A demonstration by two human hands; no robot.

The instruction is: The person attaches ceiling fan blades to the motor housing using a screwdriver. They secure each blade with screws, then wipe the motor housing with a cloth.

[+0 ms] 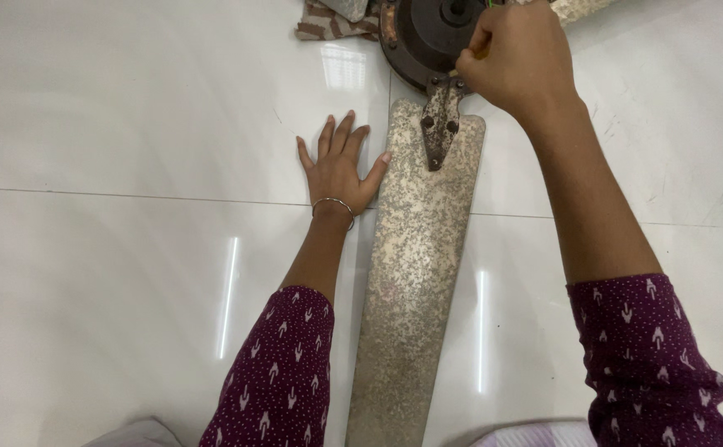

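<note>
A long, dirty, speckled fan blade (415,265) lies on the white tiled floor, running from the bottom edge up to a rusty bracket (440,124) that joins it to a dark round motor hub (428,33). My left hand (338,170) lies flat on the floor, fingers spread, its thumb touching the blade's left edge; a thin bangle circles the wrist. My right hand (519,58) is closed in a fist at the hub, just above the bracket, gripping a thin tool of which only a small yellowish part shows.
A brown patterned cloth (328,21) lies under the hub at the top. Glossy white floor tiles (130,165) with grout lines surround everything. Pale fabric shows at the bottom edge on both sides.
</note>
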